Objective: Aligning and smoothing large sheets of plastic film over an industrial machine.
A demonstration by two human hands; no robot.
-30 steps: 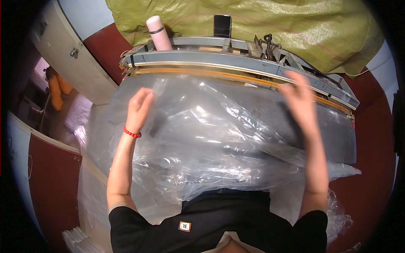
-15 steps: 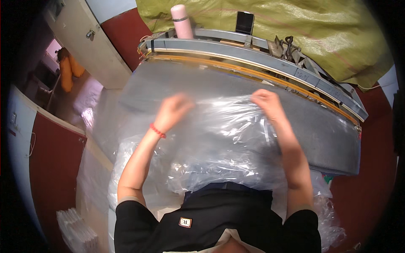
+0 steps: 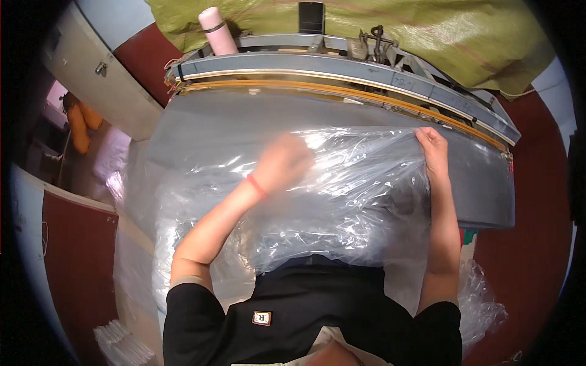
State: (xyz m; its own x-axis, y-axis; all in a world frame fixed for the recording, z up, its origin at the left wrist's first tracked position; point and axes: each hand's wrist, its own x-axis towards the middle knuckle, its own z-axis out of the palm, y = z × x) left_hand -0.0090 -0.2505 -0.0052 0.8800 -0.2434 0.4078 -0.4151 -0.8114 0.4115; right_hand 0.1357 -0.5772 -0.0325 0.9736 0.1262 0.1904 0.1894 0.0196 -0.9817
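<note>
A sheet of clear plastic film (image 3: pixel 360 174) lies crumpled and shiny over the grey padded work surface (image 3: pixel 201 119) in front of me. My right hand (image 3: pixel 433 146) pinches the film's far right corner and holds it up, with creases fanning from the fingers. Over the film's left part is my left hand (image 3: pixel 285 161), a red bead bracelet at its wrist. Motion smears that hand, so its fingers and anything in them cannot be made out. Nearer my body the film bunches up against my waist.
A long metal sealing frame (image 3: pixel 262 64) with an orange strip runs along the far edge. Behind it stand a pink bottle (image 3: pixel 218 33) and a dark phone (image 3: pixel 311 18), before a yellow-green sheet (image 3: pixel 427 30). Stacked clear plastic (image 3: pixel 122 344) lies lower left, near a door (image 3: pixel 113 70).
My right hand has moved to the right, drawing the film's corner outward. My left hand has moved right and slightly nearer. The whole view has shifted a little.
</note>
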